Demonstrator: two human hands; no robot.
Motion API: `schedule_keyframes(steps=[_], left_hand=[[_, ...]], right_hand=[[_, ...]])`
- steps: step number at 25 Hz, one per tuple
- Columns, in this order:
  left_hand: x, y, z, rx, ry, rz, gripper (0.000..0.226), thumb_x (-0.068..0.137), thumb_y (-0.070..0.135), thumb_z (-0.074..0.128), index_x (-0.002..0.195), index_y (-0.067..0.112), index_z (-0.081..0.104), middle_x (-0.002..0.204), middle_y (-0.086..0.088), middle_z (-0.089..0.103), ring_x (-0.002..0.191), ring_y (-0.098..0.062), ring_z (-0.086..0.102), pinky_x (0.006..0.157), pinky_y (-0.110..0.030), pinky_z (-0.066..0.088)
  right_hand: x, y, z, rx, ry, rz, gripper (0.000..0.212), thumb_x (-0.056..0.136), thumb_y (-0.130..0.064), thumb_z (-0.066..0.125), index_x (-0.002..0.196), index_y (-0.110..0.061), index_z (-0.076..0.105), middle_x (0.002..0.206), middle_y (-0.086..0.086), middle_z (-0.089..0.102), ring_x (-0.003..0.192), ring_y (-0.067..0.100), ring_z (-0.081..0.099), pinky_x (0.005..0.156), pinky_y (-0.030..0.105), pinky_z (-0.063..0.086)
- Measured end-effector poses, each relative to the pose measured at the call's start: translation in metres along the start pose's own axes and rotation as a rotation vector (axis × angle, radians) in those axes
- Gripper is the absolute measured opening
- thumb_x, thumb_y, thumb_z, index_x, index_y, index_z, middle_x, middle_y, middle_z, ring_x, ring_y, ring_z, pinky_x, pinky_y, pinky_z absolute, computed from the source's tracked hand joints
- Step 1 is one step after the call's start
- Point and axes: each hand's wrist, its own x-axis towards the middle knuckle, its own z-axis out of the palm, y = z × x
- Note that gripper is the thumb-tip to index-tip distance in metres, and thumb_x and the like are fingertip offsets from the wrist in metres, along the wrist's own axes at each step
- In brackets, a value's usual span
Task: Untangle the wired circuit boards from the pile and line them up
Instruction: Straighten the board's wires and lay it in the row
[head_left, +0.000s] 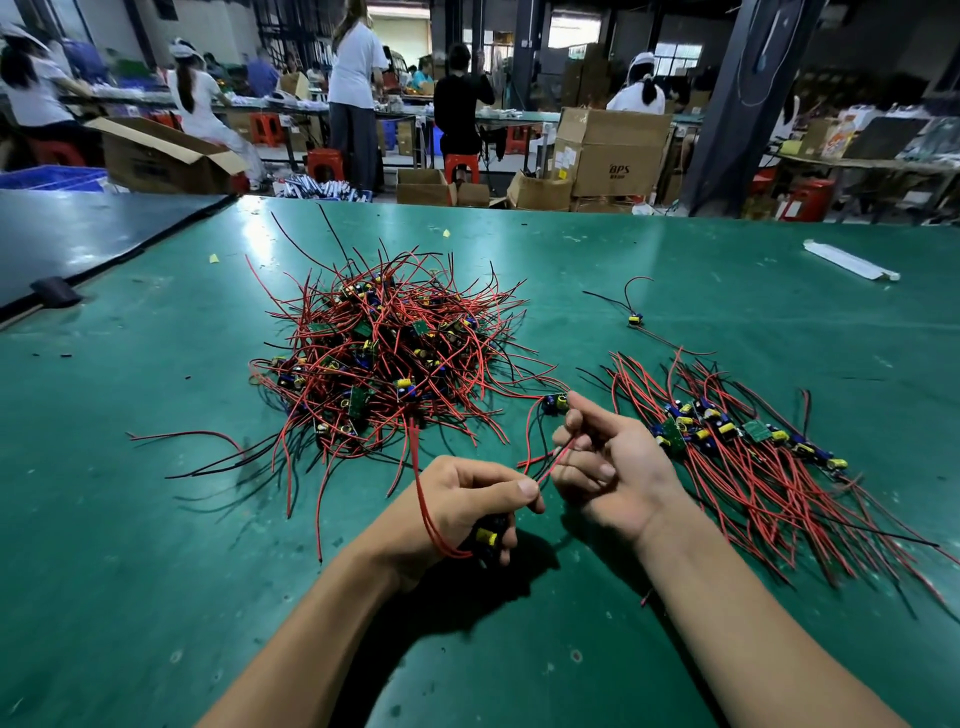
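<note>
Red leads (551, 464) bridge both hands: left hand (467, 501) curled round a yellow-capped board (488, 535), right hand (605, 465) pinching the leads below a second board (556, 403), probably to draw them apart, between tangled pile (384, 353) and lined-up row (727, 436)

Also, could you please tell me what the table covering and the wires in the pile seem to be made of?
The table covering looks like a semi-gloss green rubber or vinyl mat: it mirrors the lights in soft patches and shows scuffs. The wires appear to be flexible leads in smooth red and black plastic insulation, since they bend in loose curves.
</note>
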Motion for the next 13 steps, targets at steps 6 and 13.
schedule_keyframes(steps=[6,13], left_hand=[[0.007,0.002,0.007,-0.047,0.309,0.031,0.016,0.095,0.012,0.059,0.088,-0.001,0.067,0.063,-0.012,0.07,0.047,-0.022,0.064,0.046,-0.022,0.05],[0.009,0.004,-0.006,-0.121,0.866,0.255,0.015,0.096,0.018,0.06,0.089,0.005,0.061,0.076,-0.01,0.076,0.069,-0.025,0.074,0.064,-0.036,0.059]], right_hand=[[0.004,0.012,-0.005,-0.456,0.066,-0.191,0.044,0.094,-0.05,0.058,0.098,-0.009,0.072,0.062,-0.001,0.049,0.034,0.005,0.032,0.034,0.017,0.025],[-0.008,0.036,-0.004,-1.242,-0.272,-0.507,0.026,0.08,-0.017,0.082,0.092,-0.025,0.061,0.077,-0.013,0.066,0.045,0.005,0.041,0.045,0.016,0.036]])
